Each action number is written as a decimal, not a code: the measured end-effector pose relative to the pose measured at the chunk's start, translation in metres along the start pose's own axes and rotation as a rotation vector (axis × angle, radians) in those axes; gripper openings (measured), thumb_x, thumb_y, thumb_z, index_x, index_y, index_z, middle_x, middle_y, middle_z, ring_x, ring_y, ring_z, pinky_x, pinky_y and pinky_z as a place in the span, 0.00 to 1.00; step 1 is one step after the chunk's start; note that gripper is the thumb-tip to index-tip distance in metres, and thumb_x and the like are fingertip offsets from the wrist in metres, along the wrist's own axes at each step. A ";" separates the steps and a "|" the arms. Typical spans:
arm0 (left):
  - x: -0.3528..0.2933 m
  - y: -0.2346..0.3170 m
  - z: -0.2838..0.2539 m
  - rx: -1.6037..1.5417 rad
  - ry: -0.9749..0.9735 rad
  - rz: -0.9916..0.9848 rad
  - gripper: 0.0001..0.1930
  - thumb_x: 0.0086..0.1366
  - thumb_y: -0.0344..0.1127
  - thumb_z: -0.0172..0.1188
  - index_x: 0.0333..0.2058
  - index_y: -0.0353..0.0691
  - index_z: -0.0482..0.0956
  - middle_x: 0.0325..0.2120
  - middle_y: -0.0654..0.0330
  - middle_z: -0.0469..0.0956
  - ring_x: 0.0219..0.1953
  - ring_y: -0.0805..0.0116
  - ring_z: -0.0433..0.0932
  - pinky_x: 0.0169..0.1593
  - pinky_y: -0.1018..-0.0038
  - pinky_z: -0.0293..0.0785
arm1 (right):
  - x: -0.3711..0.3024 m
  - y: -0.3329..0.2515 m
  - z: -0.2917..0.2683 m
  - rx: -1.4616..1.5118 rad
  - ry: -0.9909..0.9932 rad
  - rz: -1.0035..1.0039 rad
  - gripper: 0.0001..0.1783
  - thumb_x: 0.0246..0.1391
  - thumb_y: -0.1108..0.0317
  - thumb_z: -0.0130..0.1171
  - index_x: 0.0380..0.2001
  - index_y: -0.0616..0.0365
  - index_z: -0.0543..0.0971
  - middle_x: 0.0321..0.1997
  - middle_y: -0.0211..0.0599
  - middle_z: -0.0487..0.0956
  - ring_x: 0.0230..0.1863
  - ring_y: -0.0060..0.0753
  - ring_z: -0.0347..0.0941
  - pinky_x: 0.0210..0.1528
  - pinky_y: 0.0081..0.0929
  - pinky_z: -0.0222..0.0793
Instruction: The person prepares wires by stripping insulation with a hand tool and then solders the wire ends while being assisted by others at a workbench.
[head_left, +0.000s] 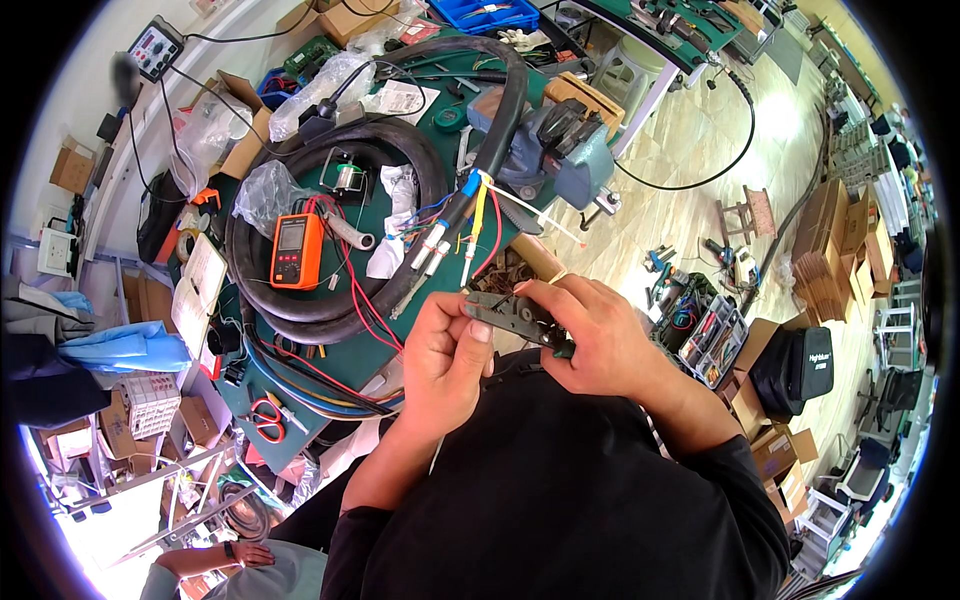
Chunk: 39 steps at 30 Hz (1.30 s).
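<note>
My right hand [600, 335] is closed round a pair of dark grey wire strippers [518, 318], held in front of my chest. At the tool's jaw end, my left hand [445, 355] is pinched, its thumb against the metal; what sits between its fingertips is hidden. Just beyond my hands, the stripped end of a thick black cable [492, 150] fans out into a yellow wire [478, 215], a red wire [497, 235] and a white wire [468, 262] that runs down toward my left fingertips. Silvery connectors [432, 245] lie beside them.
A bench vise [575, 160] stands on the green bench beyond my hands. Left of it lie a coiled cable [240, 265], an orange multimeter [296, 250] and red-handled scissors [268, 418]. On the floor at right is a toolbox [715, 335]. Another person's hand [252, 553] shows at lower left.
</note>
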<state>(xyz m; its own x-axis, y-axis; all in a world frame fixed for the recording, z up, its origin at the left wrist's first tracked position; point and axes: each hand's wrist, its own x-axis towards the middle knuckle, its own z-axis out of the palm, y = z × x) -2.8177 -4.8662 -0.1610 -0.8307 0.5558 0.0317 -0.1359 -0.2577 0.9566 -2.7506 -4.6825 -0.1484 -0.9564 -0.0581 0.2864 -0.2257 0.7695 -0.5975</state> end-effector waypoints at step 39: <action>-0.036 0.002 0.001 -0.308 -0.155 -0.172 0.12 0.69 0.34 0.46 0.30 0.33 0.74 0.15 0.74 0.59 0.18 0.85 0.53 0.22 0.79 0.47 | -0.044 -0.025 0.031 0.607 -0.079 0.230 0.23 0.35 0.76 0.62 0.40 0.61 0.71 0.32 0.39 0.75 0.31 0.36 0.74 0.34 0.27 0.69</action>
<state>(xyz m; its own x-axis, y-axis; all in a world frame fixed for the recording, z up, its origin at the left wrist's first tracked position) -2.7874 -4.8866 -0.1600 -0.6934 0.7184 -0.0557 -0.4414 -0.3624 0.8209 -2.7088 -4.7184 -0.1692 -0.9983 0.0012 0.0586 -0.0560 0.2733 -0.9603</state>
